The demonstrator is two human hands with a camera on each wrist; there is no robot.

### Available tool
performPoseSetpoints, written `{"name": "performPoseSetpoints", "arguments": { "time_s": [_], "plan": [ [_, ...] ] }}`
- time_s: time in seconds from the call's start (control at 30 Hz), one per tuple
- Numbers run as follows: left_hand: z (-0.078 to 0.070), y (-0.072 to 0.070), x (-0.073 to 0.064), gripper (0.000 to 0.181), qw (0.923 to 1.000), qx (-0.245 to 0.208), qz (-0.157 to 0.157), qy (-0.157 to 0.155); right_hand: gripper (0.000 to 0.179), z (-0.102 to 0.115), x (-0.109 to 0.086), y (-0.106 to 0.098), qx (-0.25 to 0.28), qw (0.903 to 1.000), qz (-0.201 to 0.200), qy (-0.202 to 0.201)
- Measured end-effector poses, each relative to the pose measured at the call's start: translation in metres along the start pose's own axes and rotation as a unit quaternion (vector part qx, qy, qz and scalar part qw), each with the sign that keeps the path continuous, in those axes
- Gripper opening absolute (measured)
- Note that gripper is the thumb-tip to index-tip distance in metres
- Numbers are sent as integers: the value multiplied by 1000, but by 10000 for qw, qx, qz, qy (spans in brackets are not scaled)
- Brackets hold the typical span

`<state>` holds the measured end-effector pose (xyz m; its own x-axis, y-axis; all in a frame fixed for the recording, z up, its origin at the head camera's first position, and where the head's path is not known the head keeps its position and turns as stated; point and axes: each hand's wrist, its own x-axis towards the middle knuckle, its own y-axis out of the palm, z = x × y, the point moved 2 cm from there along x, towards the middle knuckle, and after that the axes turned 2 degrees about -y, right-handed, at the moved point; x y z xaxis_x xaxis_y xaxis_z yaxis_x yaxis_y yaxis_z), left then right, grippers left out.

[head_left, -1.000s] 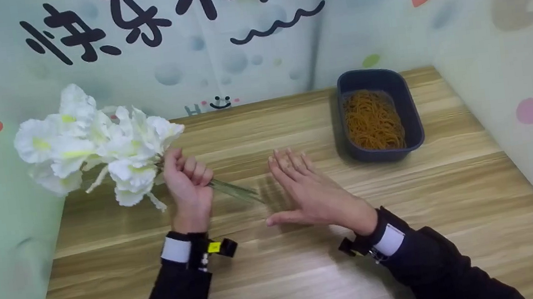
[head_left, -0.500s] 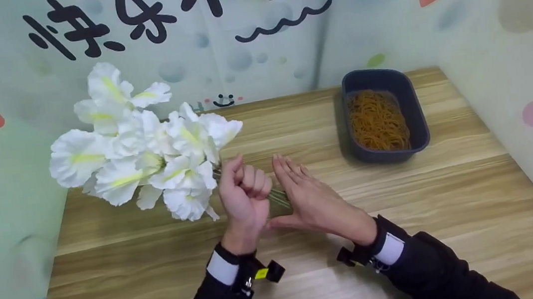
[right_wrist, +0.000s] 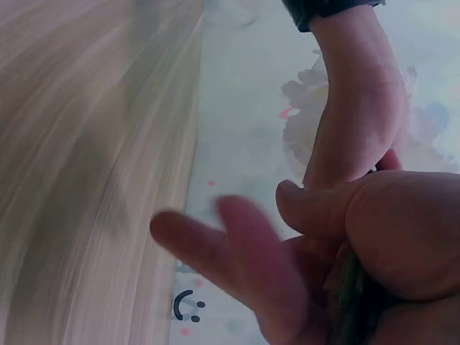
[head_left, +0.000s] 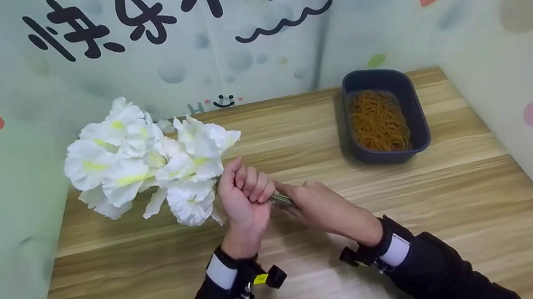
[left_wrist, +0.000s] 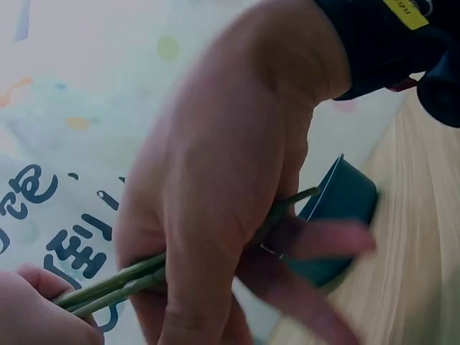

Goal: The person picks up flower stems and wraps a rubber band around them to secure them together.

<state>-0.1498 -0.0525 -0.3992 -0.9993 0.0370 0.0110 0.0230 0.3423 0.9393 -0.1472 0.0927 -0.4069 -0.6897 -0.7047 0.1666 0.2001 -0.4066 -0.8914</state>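
A bouquet of white, yellow-throated flowers point(head_left: 133, 164) is held tilted over the left side of the table, blooms toward the back left. My left hand point(head_left: 246, 197) grips its green stems point(head_left: 282, 199) just below the blooms. Lower down, my right hand point(head_left: 326, 208) wraps thumb and fingers round the stem ends. The left wrist view shows the right hand point(left_wrist: 215, 180) closely, stems point(left_wrist: 115, 286) running into it and a tip poking out beyond. Two blurred right-hand fingers point(right_wrist: 215, 251) extend away from the stems in the right wrist view.
A dark blue rectangular bin point(head_left: 360, 156) stands at the table's back right. Inside lies a heap of thin orange-brown loops point(head_left: 379, 121) resembling rubber bands. Printed pale cloth walls point(head_left: 267, 64) border the wooden table point(head_left: 147, 293) at the back and both sides.
The left hand has carried the bouquet rightward to the right hand, and the blooms have tipped lower in the last half second. The right hand, flat before, has closed round the stem ends.
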Motion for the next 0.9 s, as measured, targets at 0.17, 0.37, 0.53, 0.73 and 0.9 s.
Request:
{"name": "performPoseSetpoints", "arguments": {
  "time_s": [0.17, 0.37, 0.53, 0.73, 0.9],
  "plan": [
    [-7, -8, 7, 48, 9989, -228, -380, -133, 12, 1, 1, 1, -105, 9986, 275, 447],
    [-12, -15, 13, 50, 9958, -674, -539, -319, 26, 4, 0, 0, -558, 9966, 241, 556],
    [-16, -15, 13, 51, 9957, -806, -386, -255, 23, 8, -2, -1, -697, 9970, 68, 323],
    [-18, -15, 12, 49, 9954, -932, -195, -131, 25, 10, -4, -2, -743, 9972, -41, -14],
    [-17, -16, 13, 47, 9956, -939, 10, -66, 28, 9, -6, -8, -584, 9979, -101, -243]
  ]
}}
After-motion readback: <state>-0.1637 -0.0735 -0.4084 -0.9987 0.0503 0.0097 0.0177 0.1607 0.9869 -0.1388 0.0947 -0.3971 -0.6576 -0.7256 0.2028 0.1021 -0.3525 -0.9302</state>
